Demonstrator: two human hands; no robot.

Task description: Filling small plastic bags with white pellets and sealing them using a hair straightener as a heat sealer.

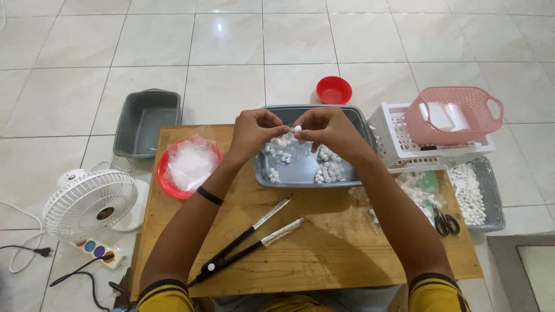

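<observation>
Above grey tray (310, 173), both hands' grip (296, 128).

i see bare forearms below short yellow sleeves (165, 296) with dark cuff bands. a black band (209, 196) circles my left wrist. both hands carry no rings.

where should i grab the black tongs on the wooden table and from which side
Grip the tongs by the black handles near the hinged end, at the table's near edge, coming from above on the left-hand side. The foil-wrapped tips point away toward the grey tray and are spread apart; the handles lie close together, so one hand could probably close around both.
</observation>
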